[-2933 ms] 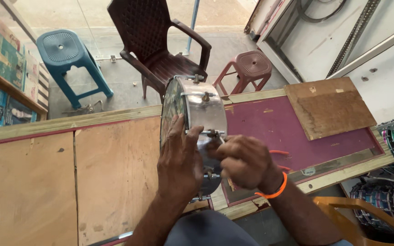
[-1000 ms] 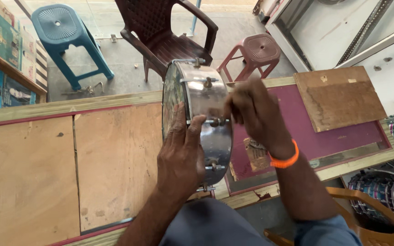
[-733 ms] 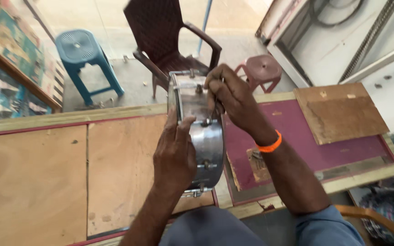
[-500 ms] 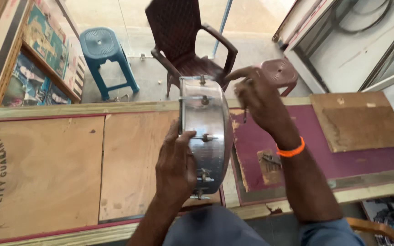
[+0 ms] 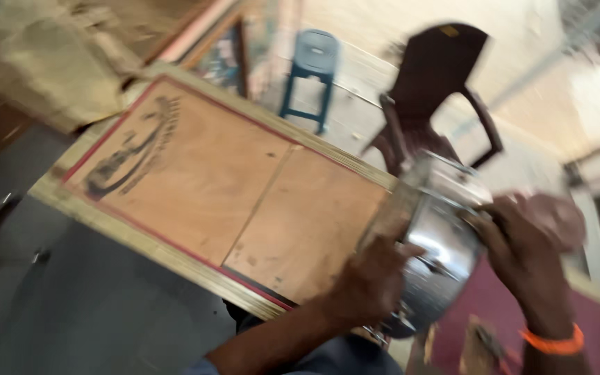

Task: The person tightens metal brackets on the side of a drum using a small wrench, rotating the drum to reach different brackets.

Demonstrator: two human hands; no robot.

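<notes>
A shiny metal drum shell (image 5: 439, 243) stands on its edge at the near side of a plywood workbench (image 5: 244, 187). My left hand (image 5: 373, 278) grips its near rim from the left. My right hand (image 5: 522, 239), with an orange band on the wrist, clasps the drum's upper right side. The picture is blurred and tilted, so small fittings on the shell are hard to make out.
A dark red plastic chair (image 5: 439, 90) and a blue plastic stool (image 5: 310, 69) stand beyond the bench. A maroon panel (image 5: 494, 312) covers the bench's right part. Brown sacking (image 5: 57, 55) lies at the upper left. Grey floor (image 5: 71, 305) shows at the lower left.
The view has swung to the left and tilted. My right hand has moved from the drum's top rim to its upper right side. My left hand still grips the drum.
</notes>
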